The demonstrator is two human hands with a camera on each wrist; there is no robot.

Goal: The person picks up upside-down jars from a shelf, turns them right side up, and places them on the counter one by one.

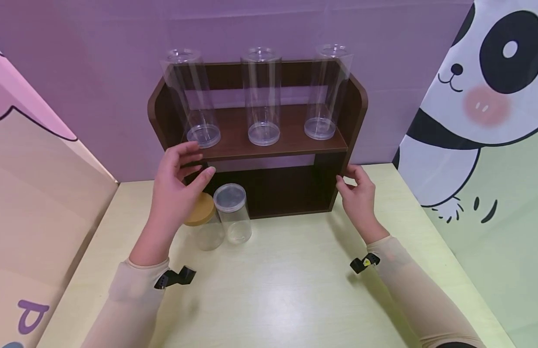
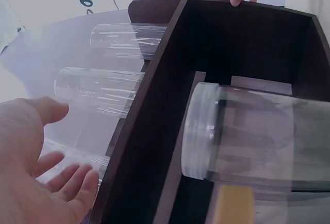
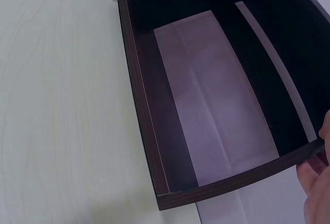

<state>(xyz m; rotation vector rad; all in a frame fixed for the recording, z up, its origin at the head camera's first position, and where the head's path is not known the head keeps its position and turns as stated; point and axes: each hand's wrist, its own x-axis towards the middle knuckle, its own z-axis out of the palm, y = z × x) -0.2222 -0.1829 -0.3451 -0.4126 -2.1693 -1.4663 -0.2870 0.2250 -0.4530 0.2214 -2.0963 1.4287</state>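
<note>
A dark brown two-tier wooden shelf [image 1: 290, 130] stands against the purple backdrop. Thumb and fingers of my right hand [image 1: 360, 198] pinch the front edge of its right side panel. Toward the shelf's left end, my left hand [image 1: 171, 186] is raised with spread fingers, its fingertips close to the left clear cylinder [image 1: 204, 137] on the upper tier; nothing is gripped there. A middle clear cylinder [image 1: 263, 135] and a right clear cylinder [image 1: 319, 129] share that tier. Below the left hand, a jar with a yellow-brown lid [image 1: 201, 210] is partly hidden.
Beside the yellow-brown-lidded jar stands a clear-lidded jar [image 1: 234, 217], both on the pale table [image 1: 277, 290] before the shelf's lower left. A panda-printed panel [image 1: 477, 116] borders the table on the right, and another printed panel [image 1: 43, 193] on the left.
</note>
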